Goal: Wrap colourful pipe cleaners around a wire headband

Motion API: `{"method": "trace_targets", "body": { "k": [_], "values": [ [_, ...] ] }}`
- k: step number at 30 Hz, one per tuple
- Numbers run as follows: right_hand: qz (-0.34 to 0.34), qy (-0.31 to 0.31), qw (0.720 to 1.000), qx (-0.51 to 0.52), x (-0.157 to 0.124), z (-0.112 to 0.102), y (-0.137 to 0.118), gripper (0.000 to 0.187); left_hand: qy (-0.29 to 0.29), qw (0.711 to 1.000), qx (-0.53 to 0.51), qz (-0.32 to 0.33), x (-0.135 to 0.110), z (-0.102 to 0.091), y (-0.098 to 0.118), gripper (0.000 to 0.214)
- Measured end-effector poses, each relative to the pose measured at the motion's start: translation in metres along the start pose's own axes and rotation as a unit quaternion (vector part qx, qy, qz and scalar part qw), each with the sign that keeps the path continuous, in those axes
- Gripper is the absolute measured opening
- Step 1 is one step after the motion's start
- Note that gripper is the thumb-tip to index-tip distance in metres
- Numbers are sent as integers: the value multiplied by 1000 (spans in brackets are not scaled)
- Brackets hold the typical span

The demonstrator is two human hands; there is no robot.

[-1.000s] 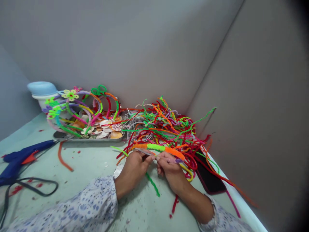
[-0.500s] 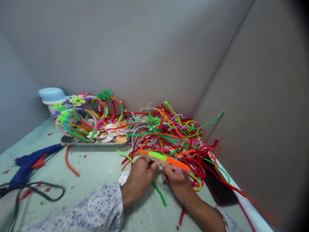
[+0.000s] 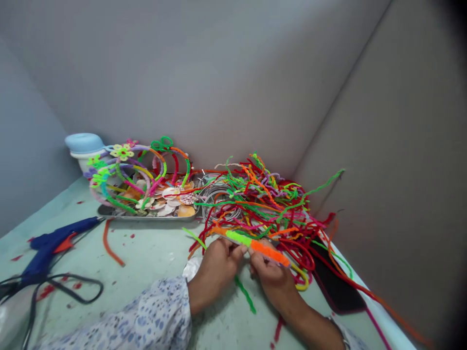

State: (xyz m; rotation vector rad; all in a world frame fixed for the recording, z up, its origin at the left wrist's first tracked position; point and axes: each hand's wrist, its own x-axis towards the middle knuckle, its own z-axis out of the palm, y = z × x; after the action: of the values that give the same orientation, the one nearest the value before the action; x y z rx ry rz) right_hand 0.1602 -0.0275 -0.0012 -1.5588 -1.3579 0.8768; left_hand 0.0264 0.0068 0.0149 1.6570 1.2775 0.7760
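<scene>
Between my two hands is a headband wrapped in fuzzy pipe cleaner, orange at both ends of the visible stretch and lime green between. It is seen nearly edge-on and slopes down to the right. My left hand pinches it from below near the green part. Close beside it, my right hand grips it under the right orange part, fingers partly hidden. A green pipe cleaner hangs or lies below, between the hands; where its upper end goes is hidden. Just behind the hands spreads a tangled pile of coloured pipe cleaners.
At back left, a metal tray holds shells and several finished-looking headbands. A blue-lidded container stands behind it. Left lie a blue glue gun with its cord and an orange pipe cleaner. A dark phone lies right.
The view has shifted slightly, so everything sits a little further right. The headband has turned a little in my hands, showing less of its lilac underside. Both hands keep their hold.
</scene>
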Motion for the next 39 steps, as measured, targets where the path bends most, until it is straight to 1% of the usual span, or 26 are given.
{"method": "trace_targets", "body": {
  "k": [4, 7, 10, 12, 14, 18, 21, 23, 27, 29, 32, 34, 35, 37, 39],
  "values": [
    [15, -10, 1000, 11, 2, 1, 6, 14, -15, 1000, -19, 20, 1, 1, -4, 21],
    [27, -19, 999, 35, 5, 3, 11, 13, -9, 999, -25, 22, 2, 2, -9, 21],
    [45, -16, 994, 97, 7, 6, 13, 10, 3, 999, -39, 30, 2, 3, -10, 17],
    [64, -18, 985, 159, 8, 9, 12, 12, 3, 998, -52, 38, 1, 3, -9, 15],
    [71, -15, 980, 184, 8, 9, 9, 13, 2, 998, -57, 36, 0, 3, -6, 14],
    [53, -10, 986, 158, 6, 8, 4, 11, 3, 999, -45, 20, 1, 3, -6, 13],
    [38, -23, 990, 133, 5, 6, 4, 13, -15, 999, -34, 26, 4, 3, -10, 14],
    [21, -27, 992, 119, 4, 5, 6, 14, -10, 999, -22, 30, 6, 3, -13, 14],
    [-14, -7, 997, 75, 2, 4, 9, 13, -12, 999, -4, 32, 6, 3, -15, 16],
    [-10, 3, 998, 67, 2, 4, 10, 12, -16, 999, -3, 28, 5, 4, -14, 15],
    [36, 0, 995, 96, 4, 5, 9, 8, -13, 1000, 4, 27, 2, 5, -9, 16],
    [67, -2, 988, 137, 7, 6, 9, 9, 6, 999, 30, 33, -1, 5, -6, 15],
    [77, 2, 984, 158, 8, 5, 9, 11, 26, 998, 48, 43, -3, 5, -4, 14],
    [78, 11, 977, 199, 10, 4, 9, 15, 81, 987, 88, 104, -8, 3, 0, 13],
    [62, 22, 969, 240, 12, 2, 10, 19, 127, 971, 102, 176, -15, 1, 4, 18]
  ]
}}
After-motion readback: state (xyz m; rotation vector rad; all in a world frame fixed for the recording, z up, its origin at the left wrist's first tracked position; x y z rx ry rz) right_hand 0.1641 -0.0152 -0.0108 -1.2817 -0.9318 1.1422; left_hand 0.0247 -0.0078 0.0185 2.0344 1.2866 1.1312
